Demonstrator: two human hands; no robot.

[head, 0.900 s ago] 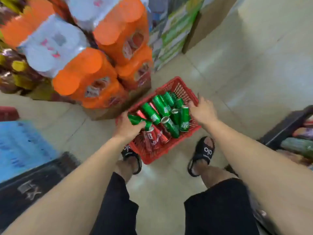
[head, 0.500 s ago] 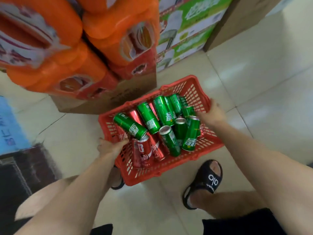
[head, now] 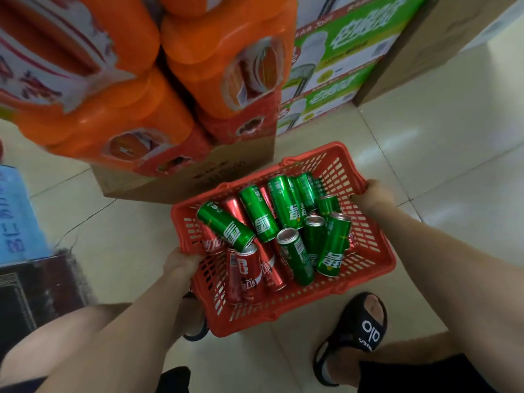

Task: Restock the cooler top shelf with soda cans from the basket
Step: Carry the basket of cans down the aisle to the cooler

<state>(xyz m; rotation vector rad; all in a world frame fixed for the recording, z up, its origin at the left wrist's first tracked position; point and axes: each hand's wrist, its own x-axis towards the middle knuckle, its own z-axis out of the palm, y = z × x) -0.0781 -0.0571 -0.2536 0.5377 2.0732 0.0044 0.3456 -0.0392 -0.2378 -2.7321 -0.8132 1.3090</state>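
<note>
A red plastic basket (head: 377, 259) sits low over the tiled floor in front of my feet. It holds several green soda cans (head: 283, 205) lying in a heap and a few red soda cans (head: 249, 270) at its near left. My left hand (head: 180, 260) grips the basket's left rim. My right hand (head: 374, 195) grips the right rim near the far corner. No cooler or shelf shows in this view.
Shrink-wrapped packs of orange drink bottles (head: 119, 109) are stacked on a cardboard box (head: 204, 177) just beyond the basket. Green-and-white cartons (head: 334, 66) stand further back. A dark mat (head: 34, 293) lies at left. My black sandal (head: 357, 330) is below the basket.
The basket has come lower and closer to the floor near the orange packs as I bend down. Both hands have kept their hold on its rims.
</note>
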